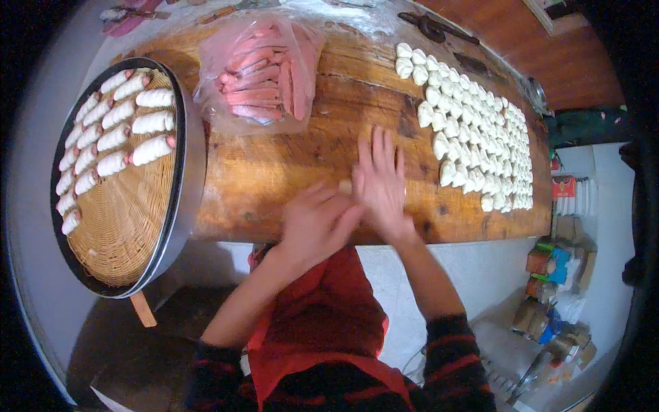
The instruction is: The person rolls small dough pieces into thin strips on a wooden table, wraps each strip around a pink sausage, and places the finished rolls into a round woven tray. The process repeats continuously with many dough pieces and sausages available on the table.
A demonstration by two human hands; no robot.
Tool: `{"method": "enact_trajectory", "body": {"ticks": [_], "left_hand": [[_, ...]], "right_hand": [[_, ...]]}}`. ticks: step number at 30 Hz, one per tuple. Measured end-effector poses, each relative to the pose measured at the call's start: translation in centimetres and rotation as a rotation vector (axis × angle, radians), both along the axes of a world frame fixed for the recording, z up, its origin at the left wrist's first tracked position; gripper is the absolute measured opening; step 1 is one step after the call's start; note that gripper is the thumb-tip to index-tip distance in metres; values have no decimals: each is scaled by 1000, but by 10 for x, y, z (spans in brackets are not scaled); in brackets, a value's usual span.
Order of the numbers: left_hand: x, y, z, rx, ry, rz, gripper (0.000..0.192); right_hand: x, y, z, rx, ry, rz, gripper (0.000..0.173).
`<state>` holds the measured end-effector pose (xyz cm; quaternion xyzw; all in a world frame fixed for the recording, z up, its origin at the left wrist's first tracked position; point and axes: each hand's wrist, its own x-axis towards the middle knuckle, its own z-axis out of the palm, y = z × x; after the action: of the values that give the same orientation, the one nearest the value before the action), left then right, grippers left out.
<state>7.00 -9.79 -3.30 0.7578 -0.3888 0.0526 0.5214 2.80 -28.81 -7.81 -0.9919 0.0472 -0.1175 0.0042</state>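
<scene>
My right hand (382, 180) lies palm down on the wooden table, fingers stretched out. Beside it, my left hand (322, 221) is blurred, with curled fingers near my right wrist. A small pale piece, possibly dough (345, 187), shows between the hands; what is under the palms is hidden. To the right stand rows of white dough pieces (463, 134). Beyond my left hand, a clear plastic bag (211, 110) holds pink sausage sticks (255, 85). Dough-wrapped sausages (116, 139) lie on a round woven steamer tray (128, 216) at the left.
The wooden table (247, 175) has floury patches along its far edge. Dark metal tools (437, 28) lie at the far right, and a wooden-handled scraper (219, 14) at the far left. Boxes (540, 309) are piled on the floor at the right.
</scene>
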Motion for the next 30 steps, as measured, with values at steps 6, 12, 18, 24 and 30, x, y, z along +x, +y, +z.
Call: {"method": "enact_trajectory", "body": {"ticks": [6,12,18,24,30], "left_hand": [[15,-89,-12,334,-32,-60,61],[-50,6,-15,595,-83,-51,69],[43,-90,-25,509,-378,242,67],[-20,-57,-20,463,-126,-191,72],[-34,-38,-12,678,-187,89,69]], "right_hand": [[-35,9,6,259,19,18,64],[-112,37,48,227,228,-4,65],[28,-27,1,175,-164,-115,69],[-86,18,29,251,152,-39,60],[-79,9,28,222,149,-65,62]]}}
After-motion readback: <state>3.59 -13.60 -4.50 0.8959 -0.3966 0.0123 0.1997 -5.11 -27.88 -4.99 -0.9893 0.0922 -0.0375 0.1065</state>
